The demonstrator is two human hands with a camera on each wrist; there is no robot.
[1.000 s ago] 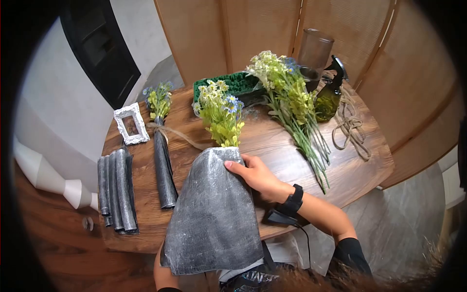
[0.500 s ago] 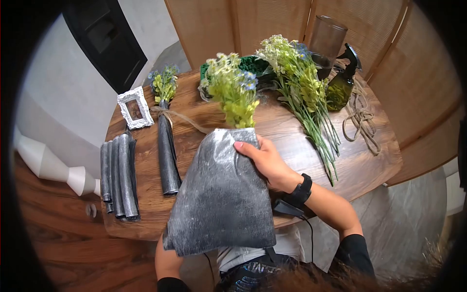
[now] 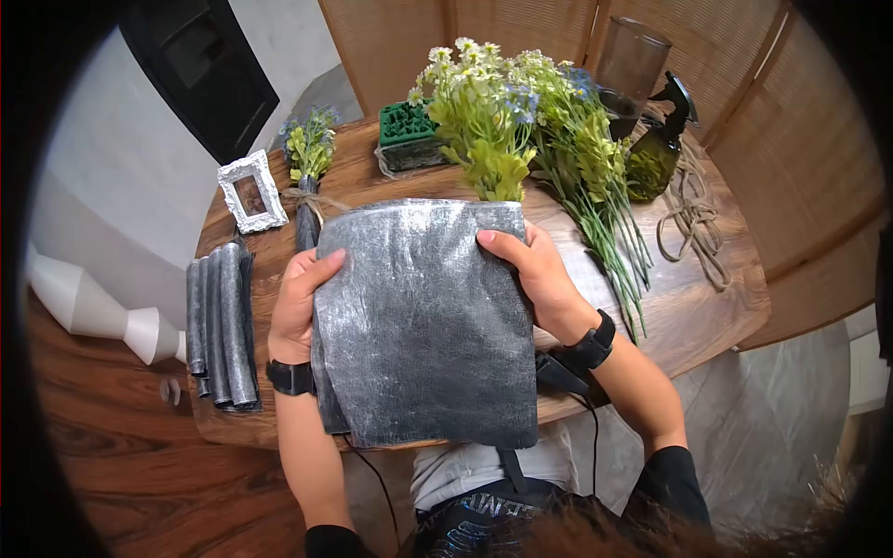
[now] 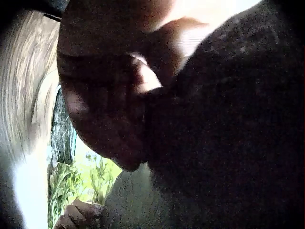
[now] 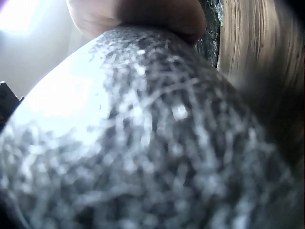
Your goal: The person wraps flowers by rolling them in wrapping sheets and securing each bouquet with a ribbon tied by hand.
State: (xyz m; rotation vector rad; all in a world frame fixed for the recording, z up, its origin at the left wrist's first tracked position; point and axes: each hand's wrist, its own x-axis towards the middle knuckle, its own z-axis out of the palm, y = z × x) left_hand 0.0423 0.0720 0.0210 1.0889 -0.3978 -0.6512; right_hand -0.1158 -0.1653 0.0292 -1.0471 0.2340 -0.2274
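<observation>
A dark grey, silvery-streaked wrapping sheet (image 3: 423,325) hangs in front of the body, raised above the table's near edge. My left hand (image 3: 299,299) grips its left edge with the thumb on the near face. At the upper right, my right hand (image 3: 547,284) pinches the sheet, its thumb on the front and the other fingers behind. White daisies and blue flowers with yellow-green leaves (image 3: 484,121) rise above the sheet's top edge; their stems are hidden behind it. In the right wrist view the sheet's streaked surface (image 5: 157,133) fills most of the picture.
On the wooden table (image 3: 698,325) lie rolled grey sheets (image 3: 221,325), a white ornate frame (image 3: 253,193), a wrapped bouquet (image 3: 310,153), green floral foam (image 3: 409,126), loose flower stems (image 3: 605,242) and twine (image 3: 693,232). A spray bottle (image 3: 654,163) and a tinted vase (image 3: 633,56) stand at the back right.
My left hand, earlier hidden behind the sheet, has come up to its left edge. The sheet is spread wider at the top, and sheet and flowers have moved up and away.
</observation>
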